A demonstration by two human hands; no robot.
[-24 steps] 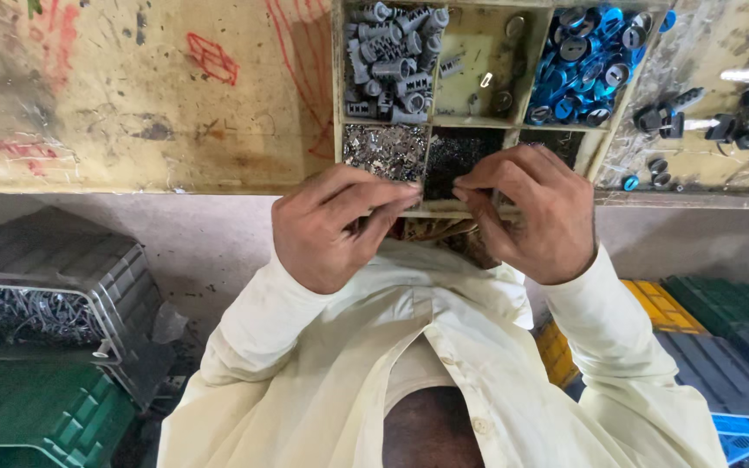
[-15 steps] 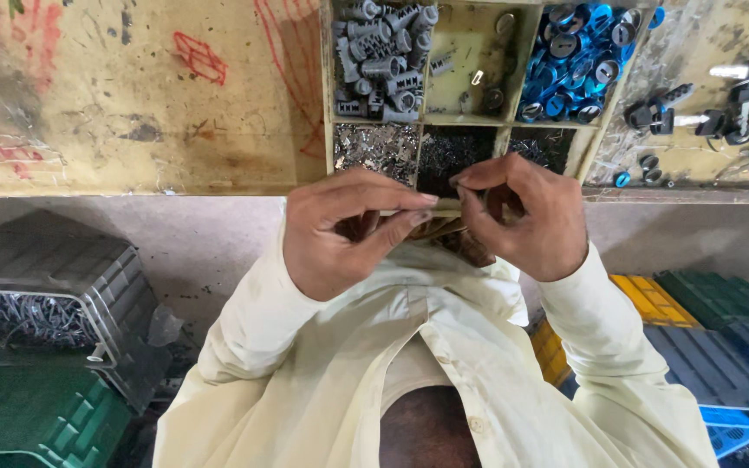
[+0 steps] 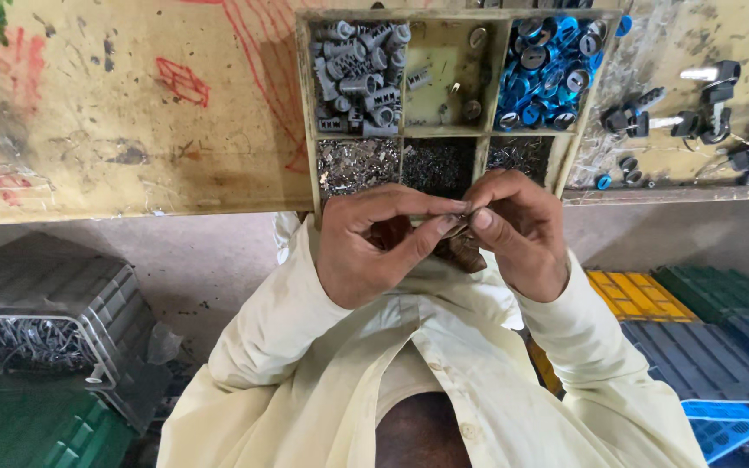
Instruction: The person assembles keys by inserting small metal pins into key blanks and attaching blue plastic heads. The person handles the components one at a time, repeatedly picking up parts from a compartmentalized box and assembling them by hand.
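Matt cream cloth shirt (image 3: 444, 381); dull grey metal cylinders (image 3: 359, 65) (glossy blue plastic caps (image 3: 548, 74) beside); scuffed painted benchtop (image 3: 132, 104).

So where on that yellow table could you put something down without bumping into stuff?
The big bare stretch of the yellow table, left of the divided tray, has only paint marks. The tray is mostly full: grey cylinders, blue rings, small metal bits. Its middle top compartment is nearly bare. Right of the tray, loose black parts crowd the table.
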